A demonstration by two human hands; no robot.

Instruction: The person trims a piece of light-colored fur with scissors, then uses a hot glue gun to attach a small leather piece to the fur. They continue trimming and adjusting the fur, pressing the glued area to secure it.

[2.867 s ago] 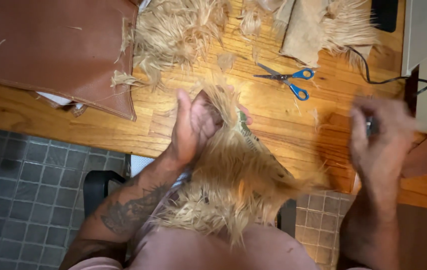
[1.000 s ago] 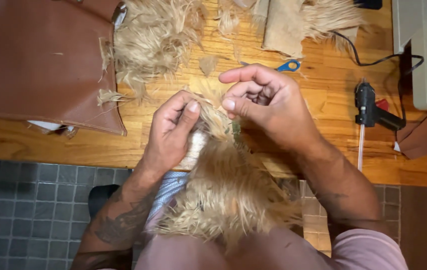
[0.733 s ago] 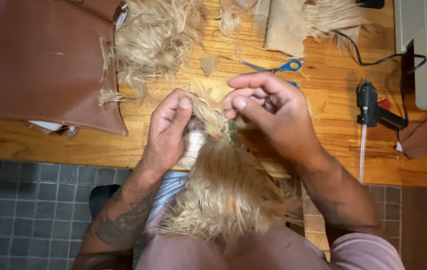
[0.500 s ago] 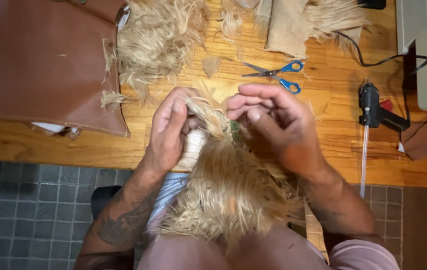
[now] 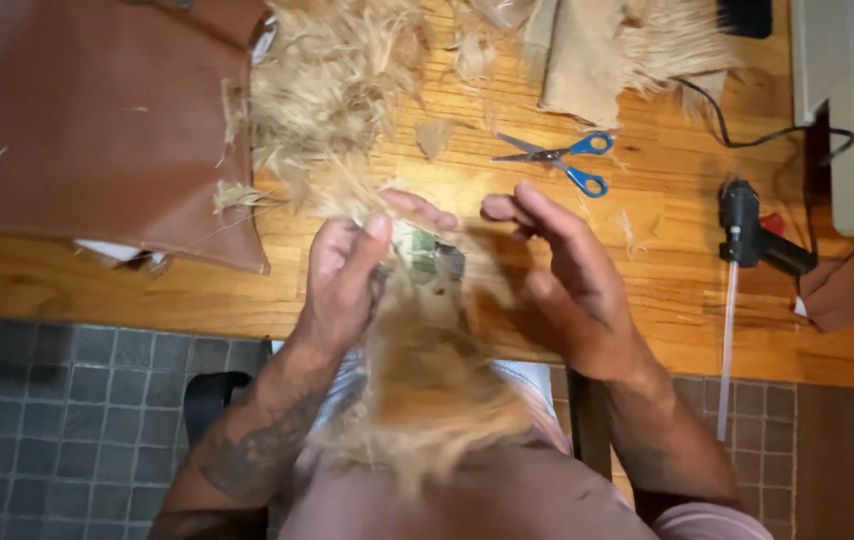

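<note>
Fingers, left hand (image 5: 342, 275): curled round the upper end of a tan fur piece (image 5: 427, 390), thumb (image 5: 362, 250) laid along its top; grasping it. Held this way, as it appears, to keep the pile parted and the small dark-green patch (image 5: 427, 255) at the top exposed.

Fingers, right hand (image 5: 572, 275): spread and relaxed, holding nothing; palm turned toward the fur piece, just beside it, fingertips (image 5: 502, 208) near the green patch but apart from it. Slight motion blur.

Tan fur piece: hangs off the near edge of the bench (image 5: 667, 290) onto the person's lap, top end within the left fingers, long pile falling toward the body. It lies between the two hands, touching the left only.

Loose fur scraps (image 5: 332, 90): heaped toward the far edge of the bench, middle.

Brown leather sheet (image 5: 97, 110): far left corner of the bench, one corner overhanging the near edge.

Blue-handled scissors (image 5: 557, 158): closed, flat, beyond the right hand, within reach.

Glue gun (image 5: 752, 235): black, toward the right edge, clear stick pointing past the near edge; cord runs to the far side.

Backing cloth with fur fringe (image 5: 597, 50): far edge, right of the scraps.
</note>
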